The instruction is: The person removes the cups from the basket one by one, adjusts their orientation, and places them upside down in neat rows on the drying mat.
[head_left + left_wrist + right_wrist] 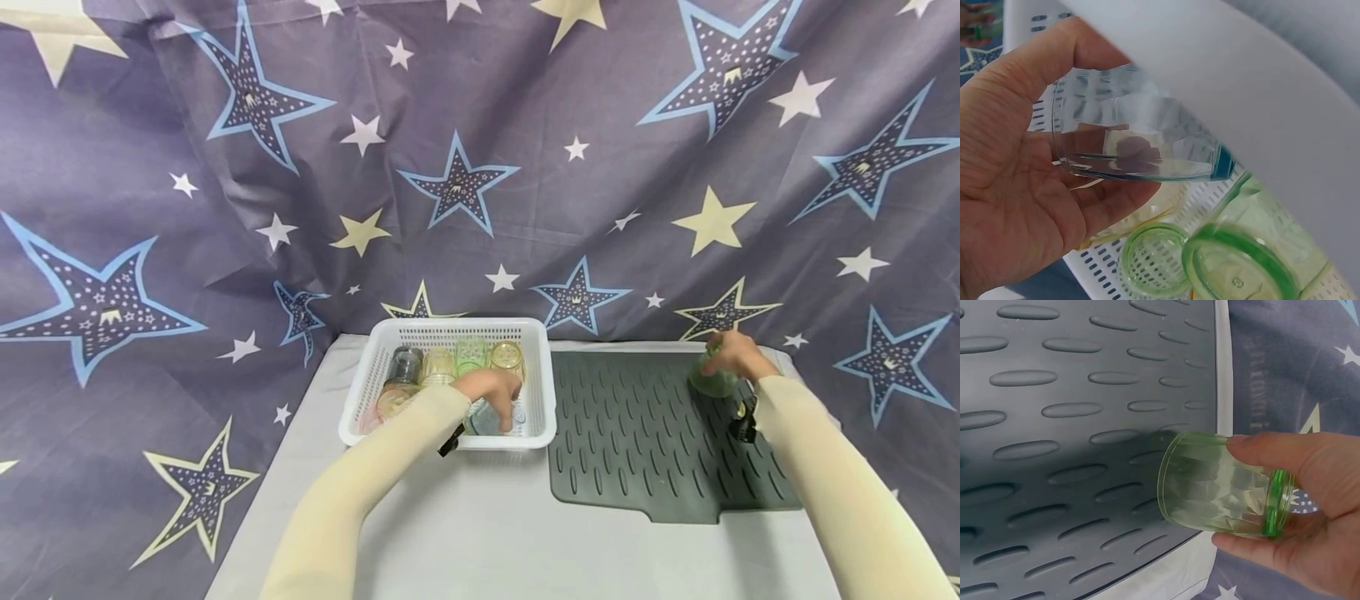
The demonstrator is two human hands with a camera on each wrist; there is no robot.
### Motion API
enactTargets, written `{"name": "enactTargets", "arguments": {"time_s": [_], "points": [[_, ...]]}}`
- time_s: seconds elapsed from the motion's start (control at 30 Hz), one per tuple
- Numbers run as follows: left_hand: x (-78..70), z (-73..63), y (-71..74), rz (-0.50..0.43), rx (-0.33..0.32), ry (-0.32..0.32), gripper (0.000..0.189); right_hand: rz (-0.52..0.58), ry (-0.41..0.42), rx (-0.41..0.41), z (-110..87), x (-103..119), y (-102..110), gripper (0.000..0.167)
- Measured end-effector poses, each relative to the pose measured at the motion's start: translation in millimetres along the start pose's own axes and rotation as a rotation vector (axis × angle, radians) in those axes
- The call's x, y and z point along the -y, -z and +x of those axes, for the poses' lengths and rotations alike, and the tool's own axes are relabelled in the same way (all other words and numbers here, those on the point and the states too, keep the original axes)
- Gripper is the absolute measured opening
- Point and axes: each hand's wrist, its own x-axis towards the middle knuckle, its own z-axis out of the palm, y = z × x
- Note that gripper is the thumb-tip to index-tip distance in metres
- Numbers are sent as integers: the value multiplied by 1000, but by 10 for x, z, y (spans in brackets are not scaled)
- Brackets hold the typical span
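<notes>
Within the white perforated basket (352,408), my left hand (495,392) grips a clear, bluish-tinted glass (1172,147), thumb on one side and fingers on the other. Far to the right, my right hand (735,354) holds a pale green faceted glass (1216,487) by its base end, between thumb and fingers. Its rim faces down toward the dark ribbed mat (630,442), near the mat's back right corner. Whether the rim touches the mat, I cannot tell.
Other glasses share the basket: a dark grey one (406,365), a yellow one (438,367), a green one (471,354) and an amber one (507,357), among others. A star-patterned curtain (480,250) hangs behind the pale table (525,533).
</notes>
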Motion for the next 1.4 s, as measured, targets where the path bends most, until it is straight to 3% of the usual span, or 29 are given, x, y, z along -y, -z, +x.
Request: {"name": "enactTargets", "arguments": {"time_s": [0.2,0.4,0.57,0.77,1.0,1.17,1.4], "points": [[26,-69,52,21,-21,-24,68,1,-12,7,-23,-2,-21,69],[52,-219,157,-59,-53,-61,70,-7,2,-17,-41,15,-58,66],[105,-350,261,-123,-74,-128,70,0,6,-12,-36,1,-99,65],[219,-476,359,-226,-134,-229,67,22,-12,18,-17,-32,-149,68],[380,-627,466,-345,-209,-266,68,22,-5,13,15,-90,-185,70],[488,-719,461,-425,-273,-286,66,23,3,7,42,-145,-208,72],[629,-782,426,-635,-339,-303,61,30,11,-11,44,-170,-233,74]]}}
